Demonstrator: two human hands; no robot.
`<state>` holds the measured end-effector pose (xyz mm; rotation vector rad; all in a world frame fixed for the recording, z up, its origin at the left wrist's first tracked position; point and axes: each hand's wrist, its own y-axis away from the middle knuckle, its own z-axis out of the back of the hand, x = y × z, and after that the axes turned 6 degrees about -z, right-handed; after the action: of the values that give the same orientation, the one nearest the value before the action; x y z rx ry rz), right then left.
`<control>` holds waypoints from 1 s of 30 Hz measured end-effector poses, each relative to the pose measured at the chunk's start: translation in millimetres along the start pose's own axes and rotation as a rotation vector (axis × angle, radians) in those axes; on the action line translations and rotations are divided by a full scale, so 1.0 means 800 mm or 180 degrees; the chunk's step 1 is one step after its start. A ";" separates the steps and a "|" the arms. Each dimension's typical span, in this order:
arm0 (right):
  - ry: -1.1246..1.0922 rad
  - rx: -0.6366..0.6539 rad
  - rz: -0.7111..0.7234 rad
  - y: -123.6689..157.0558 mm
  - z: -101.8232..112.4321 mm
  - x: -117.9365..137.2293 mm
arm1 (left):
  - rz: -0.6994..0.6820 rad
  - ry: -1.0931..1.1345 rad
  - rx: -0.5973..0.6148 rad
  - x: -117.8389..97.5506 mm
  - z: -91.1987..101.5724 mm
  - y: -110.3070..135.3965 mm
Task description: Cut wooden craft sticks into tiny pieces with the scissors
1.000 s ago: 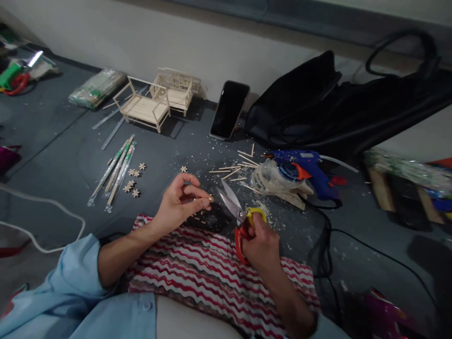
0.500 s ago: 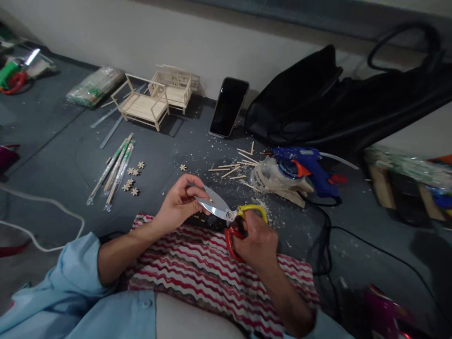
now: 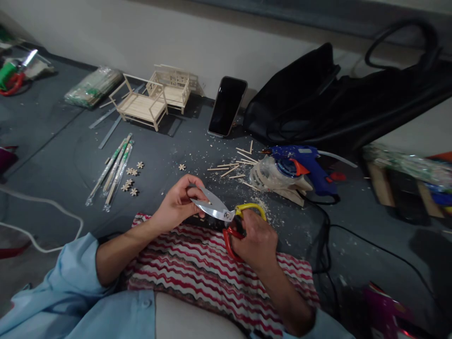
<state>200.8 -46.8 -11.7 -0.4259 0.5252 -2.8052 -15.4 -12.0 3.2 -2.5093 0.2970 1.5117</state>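
Observation:
My right hand (image 3: 258, 236) grips scissors (image 3: 216, 211) with one yellow and one red handle, their blades spread and pointing left. My left hand (image 3: 176, 203) is closed in a pinch at the blade tips. A thin wooden stick (image 3: 210, 202), mostly hidden by fingers and blades, shows its pale end between the blades. Below both hands, a red-and-white striped cloth (image 3: 212, 273) covers my lap. Short cut sticks (image 3: 229, 168) lie beyond the scissors. Small wooden flower shapes (image 3: 130, 178) sit left of my left hand, with a single one farther right.
Two miniature wooden benches (image 3: 143, 106) stand at the back near a propped phone (image 3: 228, 107). A blue glue gun (image 3: 305, 162) and a plastic bottle (image 3: 268, 173) lie right, its black cable (image 3: 370, 247) trailing forward. Wrapped sticks (image 3: 115, 172) lie left; a black bag (image 3: 303, 103) leans behind.
The scissors and both hands stay almost in place, with the blades still apart around the stick. The whole view has shifted very slightly.

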 end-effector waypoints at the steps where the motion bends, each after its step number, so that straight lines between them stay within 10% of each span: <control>1: 0.0000 0.0015 0.0002 0.000 0.000 0.000 | 0.0015 0.0013 0.0036 -0.001 0.001 0.000; 30: -0.0252 0.0183 0.0002 0.003 -0.001 0.002 | 0.0113 -0.0177 0.0196 -0.007 0.002 0.002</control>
<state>199.5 -49.3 -13.2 -0.5223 0.4265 -2.7816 -19.8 -12.9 7.4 -2.4229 0.3755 1.5580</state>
